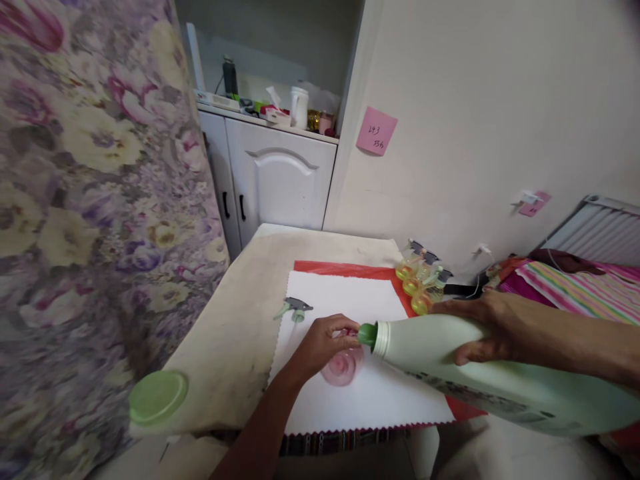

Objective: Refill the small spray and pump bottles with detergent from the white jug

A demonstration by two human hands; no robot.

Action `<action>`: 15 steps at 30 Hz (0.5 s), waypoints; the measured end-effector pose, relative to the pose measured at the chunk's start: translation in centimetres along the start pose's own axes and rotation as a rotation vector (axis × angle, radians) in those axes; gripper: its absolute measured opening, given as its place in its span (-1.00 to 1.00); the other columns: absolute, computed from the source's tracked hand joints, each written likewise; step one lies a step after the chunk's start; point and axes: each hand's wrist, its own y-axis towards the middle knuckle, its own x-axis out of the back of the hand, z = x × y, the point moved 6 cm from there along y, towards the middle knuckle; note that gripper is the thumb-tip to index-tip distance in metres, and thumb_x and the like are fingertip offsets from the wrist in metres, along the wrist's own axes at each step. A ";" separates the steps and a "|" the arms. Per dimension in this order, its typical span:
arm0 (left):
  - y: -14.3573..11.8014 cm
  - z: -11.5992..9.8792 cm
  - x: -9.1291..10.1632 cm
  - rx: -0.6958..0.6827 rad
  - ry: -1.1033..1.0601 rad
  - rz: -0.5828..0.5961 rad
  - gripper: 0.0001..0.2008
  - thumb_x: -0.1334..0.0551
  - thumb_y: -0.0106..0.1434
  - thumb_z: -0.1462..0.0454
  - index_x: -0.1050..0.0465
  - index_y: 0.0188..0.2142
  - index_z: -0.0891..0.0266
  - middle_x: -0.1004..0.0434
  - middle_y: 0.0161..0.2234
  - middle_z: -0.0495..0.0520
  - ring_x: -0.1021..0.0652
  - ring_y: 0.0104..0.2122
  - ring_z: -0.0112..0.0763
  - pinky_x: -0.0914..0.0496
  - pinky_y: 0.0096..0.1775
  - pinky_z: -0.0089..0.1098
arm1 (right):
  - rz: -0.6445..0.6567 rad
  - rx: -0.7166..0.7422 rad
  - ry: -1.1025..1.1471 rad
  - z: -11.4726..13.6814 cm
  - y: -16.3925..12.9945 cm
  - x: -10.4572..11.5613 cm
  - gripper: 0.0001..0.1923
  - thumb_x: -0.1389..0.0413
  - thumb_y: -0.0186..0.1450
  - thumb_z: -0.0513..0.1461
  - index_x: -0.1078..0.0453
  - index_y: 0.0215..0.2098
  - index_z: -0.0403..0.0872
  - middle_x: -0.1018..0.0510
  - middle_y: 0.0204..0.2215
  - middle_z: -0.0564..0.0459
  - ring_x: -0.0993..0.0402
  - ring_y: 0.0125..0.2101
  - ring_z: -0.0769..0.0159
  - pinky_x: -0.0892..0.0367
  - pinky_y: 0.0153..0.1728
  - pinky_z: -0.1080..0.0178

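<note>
Tipping the big pale-green jug (480,373) with right hand (480,333) fingers wrapped over its shoulder, spout at the small pink bottle (343,365) pinched upright by left hand (325,343) on the white cloth (350,400); likely to overshoot and spill there if tilted further.
</note>
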 end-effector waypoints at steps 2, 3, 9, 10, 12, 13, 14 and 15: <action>0.0 0.0 0.0 -0.002 -0.001 0.002 -0.86 -0.33 0.11 0.31 -0.58 -0.29 0.23 -0.55 -0.28 0.06 -0.52 -0.24 -0.31 -0.34 -0.18 -0.37 | 0.038 -0.035 -0.017 -0.1 0.0 -0.1 -0.60 -0.13 0.20 0.13 -0.38 -0.18 0.04 -0.59 -0.45 0.12 -0.52 -0.51 0.31 -0.28 -0.54 0.36; 0.0 0.0 0.0 -0.004 0.001 0.001 -0.86 -0.32 0.11 0.32 -0.58 -0.28 0.23 -0.55 -0.28 0.06 -0.52 -0.24 -0.31 -0.34 -0.18 -0.37 | 0.059 -0.053 -0.025 -0.1 0.0 -0.2 -0.59 -0.12 0.20 0.13 -0.38 -0.17 0.04 -0.59 -0.43 0.11 -0.52 -0.48 0.30 -0.29 -0.52 0.35; 0.0 -0.1 0.0 -0.005 0.018 0.001 -0.86 -0.31 0.11 0.32 -0.58 -0.29 0.23 -0.56 -0.28 0.06 -0.52 -0.23 -0.30 -0.34 -0.17 -0.36 | 0.051 -0.069 -0.021 -0.3 0.1 -0.2 -0.58 -0.13 0.19 0.13 -0.39 -0.17 0.03 -0.60 -0.43 0.11 -0.51 -0.50 0.31 -0.26 -0.52 0.35; 0.0 -0.1 0.0 -0.003 0.021 0.002 -0.86 -0.31 0.11 0.32 -0.58 -0.29 0.23 -0.56 -0.27 0.06 -0.52 -0.23 -0.30 -0.34 -0.17 -0.36 | 0.047 -0.066 -0.019 -0.3 0.1 -0.2 -0.58 -0.14 0.19 0.13 -0.39 -0.17 0.03 -0.60 -0.43 0.10 -0.51 -0.50 0.31 -0.25 -0.52 0.35; 0.0 -0.1 0.0 0.001 0.028 0.002 -0.85 -0.31 0.11 0.31 -0.58 -0.28 0.22 -0.56 -0.27 0.07 -0.52 -0.22 -0.30 -0.34 -0.17 -0.36 | 0.047 -0.063 -0.015 -0.2 0.0 -0.2 -0.58 -0.14 0.19 0.12 -0.40 -0.18 0.02 -0.60 -0.43 0.09 -0.51 -0.49 0.31 -0.25 -0.52 0.35; 0.0 -0.1 0.0 0.001 0.032 0.000 -0.85 -0.31 0.11 0.31 -0.58 -0.28 0.22 -0.56 -0.27 0.07 -0.52 -0.22 -0.29 -0.34 -0.17 -0.36 | 0.050 -0.064 -0.013 -0.2 0.0 -0.2 -0.58 -0.14 0.19 0.12 -0.40 -0.18 0.02 -0.60 -0.43 0.09 -0.51 -0.49 0.30 -0.25 -0.52 0.35; 0.0 -0.1 0.0 0.001 0.033 -0.001 -0.85 -0.31 0.11 0.32 -0.58 -0.29 0.22 -0.56 -0.27 0.06 -0.52 -0.22 -0.30 -0.34 -0.17 -0.36 | 0.054 -0.066 -0.012 -0.2 0.0 -0.2 -0.58 -0.14 0.19 0.12 -0.40 -0.18 0.01 -0.60 -0.43 0.09 -0.51 -0.49 0.30 -0.25 -0.52 0.34; 0.0 0.0 0.0 -0.001 0.032 -0.002 -0.85 -0.31 0.11 0.32 -0.58 -0.29 0.22 -0.56 -0.27 0.06 -0.52 -0.22 -0.30 -0.34 -0.17 -0.36 | 0.057 -0.069 -0.010 -0.1 0.0 -0.2 -0.58 -0.13 0.19 0.12 -0.40 -0.18 0.01 -0.60 -0.43 0.09 -0.51 -0.49 0.30 -0.25 -0.52 0.34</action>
